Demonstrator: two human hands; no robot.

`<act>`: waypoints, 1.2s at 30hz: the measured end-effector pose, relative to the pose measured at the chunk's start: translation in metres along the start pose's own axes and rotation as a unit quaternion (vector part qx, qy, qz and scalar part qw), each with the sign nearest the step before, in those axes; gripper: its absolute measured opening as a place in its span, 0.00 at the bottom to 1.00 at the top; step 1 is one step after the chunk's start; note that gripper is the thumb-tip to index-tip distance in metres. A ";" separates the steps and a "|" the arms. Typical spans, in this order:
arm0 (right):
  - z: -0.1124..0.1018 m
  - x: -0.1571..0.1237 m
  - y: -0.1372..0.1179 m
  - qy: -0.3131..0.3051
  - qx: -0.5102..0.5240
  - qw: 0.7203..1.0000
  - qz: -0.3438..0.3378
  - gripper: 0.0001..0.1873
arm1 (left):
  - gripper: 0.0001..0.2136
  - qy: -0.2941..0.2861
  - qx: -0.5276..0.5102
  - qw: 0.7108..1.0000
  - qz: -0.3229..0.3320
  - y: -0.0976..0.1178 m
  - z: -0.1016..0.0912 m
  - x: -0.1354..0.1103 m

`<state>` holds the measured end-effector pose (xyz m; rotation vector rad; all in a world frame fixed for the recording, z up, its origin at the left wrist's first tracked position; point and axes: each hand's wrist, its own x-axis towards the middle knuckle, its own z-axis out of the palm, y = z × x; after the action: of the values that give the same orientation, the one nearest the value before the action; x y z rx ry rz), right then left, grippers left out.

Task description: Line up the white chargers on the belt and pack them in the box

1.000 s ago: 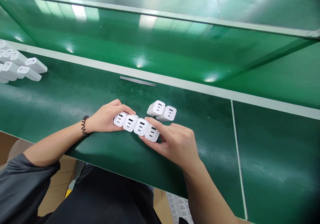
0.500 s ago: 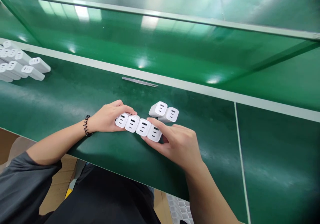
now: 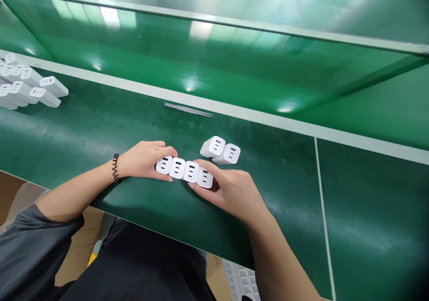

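Several white USB chargers (image 3: 177, 168) stand side by side in a row, their port faces turned up toward me. My left hand (image 3: 147, 158) is closed around the left end of the row, with thumb and fingers on opposite sides. At the right end, my right hand (image 3: 234, 191) grips the last charger (image 3: 204, 177) between thumb and fingers. Just behind the row, two more white chargers (image 3: 217, 145) sit touching each other, free of both hands. The undersides of the gripped chargers are hidden.
Metal tweezers (image 3: 188, 109) lie near the back of the green table (image 3: 284, 167). A cluster of white chargers (image 3: 22, 93) stands at the far left. A green raised panel (image 3: 201, 64) runs along the back, and a pale line (image 3: 323, 216) crosses the table at right.
The held row has straightened and levelled, its right end shifting slightly left. My left hand has moved down a little, and its lower fingertip now shows beneath the row.
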<state>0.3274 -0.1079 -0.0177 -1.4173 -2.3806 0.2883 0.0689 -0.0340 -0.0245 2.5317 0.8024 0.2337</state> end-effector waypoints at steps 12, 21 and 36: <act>-0.006 0.000 0.003 -0.051 0.009 0.999 0.013 0.19 | 0.25 -0.079 -0.113 0.990 -0.019 -0.006 -0.015 -0.001; -0.033 -0.009 0.015 -0.158 0.030 0.987 0.005 0.22 | 0.22 -0.014 -0.069 0.997 0.014 0.013 0.014 0.001; -0.023 0.003 0.032 0.145 0.027 0.986 0.083 0.20 | 0.22 0.103 -0.093 0.989 -0.052 0.004 0.016 0.010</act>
<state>0.3612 -0.0904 -0.0071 -1.5201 -2.0138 0.1728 0.0836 -0.0375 -0.0364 2.3080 0.9420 0.5181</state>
